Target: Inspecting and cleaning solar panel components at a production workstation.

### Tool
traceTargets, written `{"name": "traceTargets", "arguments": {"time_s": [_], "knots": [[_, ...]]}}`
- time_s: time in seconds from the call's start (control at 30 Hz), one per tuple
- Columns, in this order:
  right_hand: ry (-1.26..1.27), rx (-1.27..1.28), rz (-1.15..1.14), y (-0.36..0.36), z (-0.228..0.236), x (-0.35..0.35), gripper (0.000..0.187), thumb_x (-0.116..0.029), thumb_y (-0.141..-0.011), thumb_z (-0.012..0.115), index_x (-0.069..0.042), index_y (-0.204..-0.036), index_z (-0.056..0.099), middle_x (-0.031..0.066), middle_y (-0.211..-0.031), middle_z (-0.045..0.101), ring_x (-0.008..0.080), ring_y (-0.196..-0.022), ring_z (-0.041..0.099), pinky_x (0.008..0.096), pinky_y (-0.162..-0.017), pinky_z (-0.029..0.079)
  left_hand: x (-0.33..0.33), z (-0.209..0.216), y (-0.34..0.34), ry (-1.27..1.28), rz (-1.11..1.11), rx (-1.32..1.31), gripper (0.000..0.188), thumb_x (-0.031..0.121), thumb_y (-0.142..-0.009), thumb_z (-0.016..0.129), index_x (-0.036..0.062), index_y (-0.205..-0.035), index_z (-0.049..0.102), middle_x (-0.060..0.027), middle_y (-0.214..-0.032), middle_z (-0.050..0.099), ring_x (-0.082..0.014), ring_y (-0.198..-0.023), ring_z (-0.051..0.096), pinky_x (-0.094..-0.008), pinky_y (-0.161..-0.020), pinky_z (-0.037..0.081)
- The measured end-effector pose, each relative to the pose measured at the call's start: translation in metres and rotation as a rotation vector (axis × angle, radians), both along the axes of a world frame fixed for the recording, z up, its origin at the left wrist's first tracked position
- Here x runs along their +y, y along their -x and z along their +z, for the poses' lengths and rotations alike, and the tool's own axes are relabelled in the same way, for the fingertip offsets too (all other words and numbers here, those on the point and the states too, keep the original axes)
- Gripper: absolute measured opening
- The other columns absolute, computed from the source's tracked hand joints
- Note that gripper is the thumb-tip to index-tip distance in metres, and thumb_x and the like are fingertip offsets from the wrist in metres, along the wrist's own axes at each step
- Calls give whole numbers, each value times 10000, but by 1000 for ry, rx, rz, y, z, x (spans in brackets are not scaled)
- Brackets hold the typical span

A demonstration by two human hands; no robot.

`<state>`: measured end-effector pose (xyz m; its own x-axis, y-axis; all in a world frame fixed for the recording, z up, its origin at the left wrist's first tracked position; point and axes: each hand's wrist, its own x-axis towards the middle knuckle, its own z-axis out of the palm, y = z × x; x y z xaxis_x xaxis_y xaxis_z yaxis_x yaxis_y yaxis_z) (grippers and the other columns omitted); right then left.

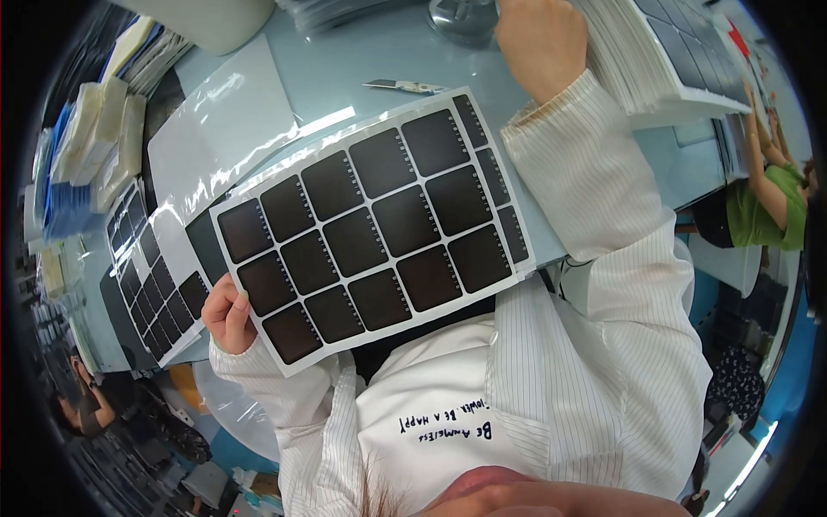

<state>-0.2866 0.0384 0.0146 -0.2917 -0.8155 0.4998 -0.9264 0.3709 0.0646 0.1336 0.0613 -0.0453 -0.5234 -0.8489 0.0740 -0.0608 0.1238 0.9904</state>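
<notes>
My left hand (228, 314) pinches the lower left edge of a white sheet (351, 214) that carries rows of black square stickers. The sheet lies tilted across the front edge of the table, partly over my lap. At the top of the view, my right hand (541, 47) is beside a round, shiny grey object (463, 19) whose kind I cannot make out. The upper edge cuts off its fingers, so its grip is hidden. A utility knife (405, 86) rests on the table just beyond the sheet.
A thick stack of sheets (642, 60) stands at the right. Clear glossy film (224, 121) and another black-sticker sheet (155, 284) lie left. Bundled packs (90, 142) pile up at the far left, near a white round container (202, 17). Other people sit at both sides.
</notes>
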Motion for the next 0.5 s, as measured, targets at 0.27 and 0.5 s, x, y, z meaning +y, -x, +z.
{"name": "traceTargets", "arguments": {"time_s": [0.27,0.5], "knots": [[-23,-181,631,-32,-25,83,270,-31,-740,533,-149,-972,603,72,-615,455,247,-478,507,340,-451,413,0,-4,1,51,97,-4,194,64,-775,491,1,-600,438,-94,-759,529,-131,-669,458,-248,-638,350],[-242,-99,711,-25,-30,118,269,-70,-701,596,-110,-966,616,40,-602,398,141,-467,478,274,-409,365,1,-6,-8,5,119,-33,204,80,-779,496,5,-600,433,-91,-780,527,-131,-694,463,-249,-659,352]]}}
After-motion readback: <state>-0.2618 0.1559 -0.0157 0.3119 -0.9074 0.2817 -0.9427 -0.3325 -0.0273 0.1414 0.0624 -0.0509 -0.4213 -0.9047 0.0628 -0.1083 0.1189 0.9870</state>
